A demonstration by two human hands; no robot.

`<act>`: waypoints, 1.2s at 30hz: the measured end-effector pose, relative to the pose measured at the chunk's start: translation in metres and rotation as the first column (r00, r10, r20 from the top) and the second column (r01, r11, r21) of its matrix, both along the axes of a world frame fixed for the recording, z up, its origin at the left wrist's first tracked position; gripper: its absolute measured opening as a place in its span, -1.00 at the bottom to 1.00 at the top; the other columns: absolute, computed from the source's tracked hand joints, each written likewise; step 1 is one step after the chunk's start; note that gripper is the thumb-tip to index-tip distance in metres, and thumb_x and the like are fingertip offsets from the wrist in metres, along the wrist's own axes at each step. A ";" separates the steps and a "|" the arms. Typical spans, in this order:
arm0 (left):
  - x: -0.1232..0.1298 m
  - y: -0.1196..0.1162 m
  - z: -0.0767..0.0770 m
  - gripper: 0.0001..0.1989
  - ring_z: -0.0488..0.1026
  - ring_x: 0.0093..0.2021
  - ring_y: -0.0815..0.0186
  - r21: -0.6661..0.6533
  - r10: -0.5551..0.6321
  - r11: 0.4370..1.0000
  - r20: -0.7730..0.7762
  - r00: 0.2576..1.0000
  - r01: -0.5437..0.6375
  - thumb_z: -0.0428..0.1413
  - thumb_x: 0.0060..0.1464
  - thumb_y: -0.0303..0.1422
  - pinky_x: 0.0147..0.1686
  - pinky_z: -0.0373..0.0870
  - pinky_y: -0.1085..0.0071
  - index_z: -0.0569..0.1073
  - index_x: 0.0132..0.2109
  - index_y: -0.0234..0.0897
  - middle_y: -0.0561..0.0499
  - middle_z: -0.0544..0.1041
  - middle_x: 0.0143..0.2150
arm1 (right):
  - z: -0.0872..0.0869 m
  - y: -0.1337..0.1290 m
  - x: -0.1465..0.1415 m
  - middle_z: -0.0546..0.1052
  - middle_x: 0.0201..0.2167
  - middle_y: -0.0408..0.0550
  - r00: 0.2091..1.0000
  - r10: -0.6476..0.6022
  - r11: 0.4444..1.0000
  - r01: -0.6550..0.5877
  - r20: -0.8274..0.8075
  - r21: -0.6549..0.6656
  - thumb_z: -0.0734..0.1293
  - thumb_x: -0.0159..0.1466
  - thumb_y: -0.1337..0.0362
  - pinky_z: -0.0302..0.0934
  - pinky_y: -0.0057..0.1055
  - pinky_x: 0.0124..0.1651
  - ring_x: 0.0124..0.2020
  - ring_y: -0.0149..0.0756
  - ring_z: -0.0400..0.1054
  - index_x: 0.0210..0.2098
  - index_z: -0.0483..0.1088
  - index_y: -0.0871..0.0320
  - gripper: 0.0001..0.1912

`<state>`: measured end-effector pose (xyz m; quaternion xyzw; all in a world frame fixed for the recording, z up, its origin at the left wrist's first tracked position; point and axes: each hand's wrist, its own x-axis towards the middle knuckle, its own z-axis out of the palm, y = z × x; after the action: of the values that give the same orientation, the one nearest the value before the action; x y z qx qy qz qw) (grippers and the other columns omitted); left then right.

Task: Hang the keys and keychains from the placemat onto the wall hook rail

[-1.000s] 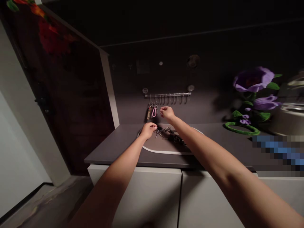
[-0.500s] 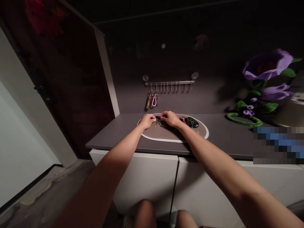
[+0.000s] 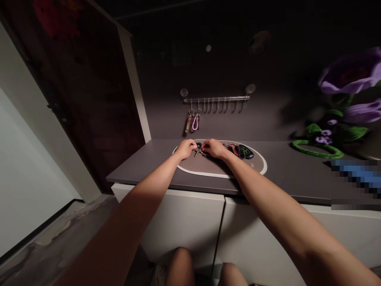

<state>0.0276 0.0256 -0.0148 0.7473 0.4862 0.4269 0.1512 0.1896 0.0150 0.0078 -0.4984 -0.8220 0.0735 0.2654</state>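
My left hand (image 3: 186,149) and my right hand (image 3: 213,147) are close together over an oval mat (image 3: 202,169) with a white rim. Between them is a small bunch of keys (image 3: 197,151) on a ring, pinched by the fingers of my left hand. The right fingers are closed at the other side of this bunch and seem to grip part of it. Beside and partly behind my right hand lie more key things, with a black key fob (image 3: 245,152) showing green marks.
A clear hook rail (image 3: 217,99) is fixed to the wall, with a brown key tag (image 3: 188,124) and a pink loop (image 3: 195,122) on its left hooks. Purple flowers (image 3: 347,79) and a green ring (image 3: 317,149) stand at the right of the grey countertop (image 3: 285,174).
The view has shifted slightly, so the flowers and rail sit farther right. Both hands stay at the keys, with only a slight shift of the fingers.
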 end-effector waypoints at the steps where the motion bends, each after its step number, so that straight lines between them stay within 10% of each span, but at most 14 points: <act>1: 0.000 -0.001 0.002 -0.91 0.35 -0.40 0.35 -0.002 -0.010 1.000 0.021 1.000 0.010 0.07 -0.07 -0.48 -0.26 0.25 0.43 0.46 -0.48 -0.31 0.02 0.48 -0.46 | 0.000 0.000 0.000 0.53 -0.47 -0.08 1.000 0.004 1.000 -0.004 -0.004 -0.006 0.30 0.05 0.40 0.07 -0.55 -0.36 -0.46 -0.41 0.31 -0.43 0.48 0.20 -0.88; 17: 0.006 -0.006 0.010 -0.89 0.31 -0.50 0.47 -0.173 -0.088 0.962 0.532 0.842 0.210 0.09 -0.02 -0.36 -0.45 0.19 0.52 0.37 -0.39 -0.34 0.06 0.41 -0.50 | 0.004 -0.001 -0.003 0.49 -0.47 -0.12 0.961 0.072 0.997 -0.073 -0.268 0.004 0.25 0.08 0.37 0.11 -0.54 -0.34 -0.46 -0.45 0.27 -0.40 0.43 0.21 -0.87; 25: 0.004 -0.007 0.015 -0.84 0.36 -0.45 0.45 -0.121 -0.121 0.964 0.590 0.799 0.235 0.12 -0.04 -0.32 -0.45 0.22 0.54 0.37 -0.36 -0.35 0.03 0.44 -0.45 | 0.006 -0.001 -0.007 0.47 -0.46 -0.08 0.820 0.118 0.980 -0.187 -0.561 -0.067 0.25 0.09 0.30 0.16 -0.51 -0.32 -0.46 -0.47 0.28 -0.38 0.40 0.25 -0.84; 36: 0.004 -0.008 0.014 -0.75 0.32 -0.45 0.46 -0.076 -0.181 0.957 0.596 0.783 0.279 0.15 -0.10 -0.22 -0.45 0.22 0.52 0.38 -0.37 -0.34 0.05 0.41 -0.47 | 0.007 -0.003 -0.006 0.43 -0.52 -0.11 0.813 0.129 0.986 -0.164 -0.567 -0.010 0.27 0.06 0.19 0.13 -0.51 -0.36 -0.49 -0.47 0.23 -0.46 0.37 0.23 -0.80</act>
<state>0.0321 0.0176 -0.0006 0.6197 0.3539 0.5729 0.4032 0.1833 0.0117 0.0144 -0.3971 -0.7402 0.2615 0.4754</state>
